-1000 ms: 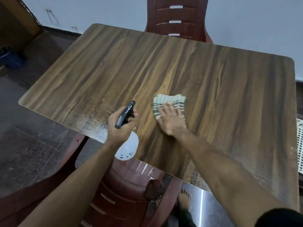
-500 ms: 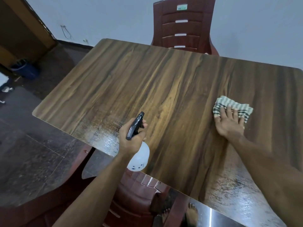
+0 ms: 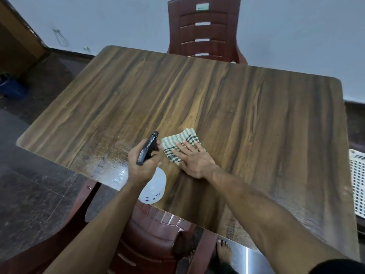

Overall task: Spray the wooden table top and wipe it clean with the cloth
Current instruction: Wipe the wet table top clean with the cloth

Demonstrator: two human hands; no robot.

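At the near edge of the wooden table top (image 3: 246,107), I am watching the wiping step under way. The right hand (image 3: 194,162) is lying flat, fingers straight and spread, pressing the striped cloth (image 3: 178,144) onto the wood just beside the left hand (image 3: 143,165). The left hand is gripping the spray bottle (image 3: 153,185), fingers curled round its neck and black trigger head (image 3: 147,148), the nozzle pointing away over the table and the white body hanging below the fist above the near edge.

The cloth is sitting folded, near the middle of the table's near half, its near corner hidden under the right hand's fingers. A wet, glossy patch (image 3: 106,165) is showing to the left of the bottle along the near edge, and another sheen is visible at the near right corner; the far half is looking dry and matt. A dark red chair (image 3: 204,32) is standing at the far side, another is tucked under the near edge, and a white basket (image 3: 357,184) is showing at the right border.

I am judging the job partly done. The next move is calling for a firm sweep of the cloth leftward through the wet patch, then fresh spray on the far half before wiping there.
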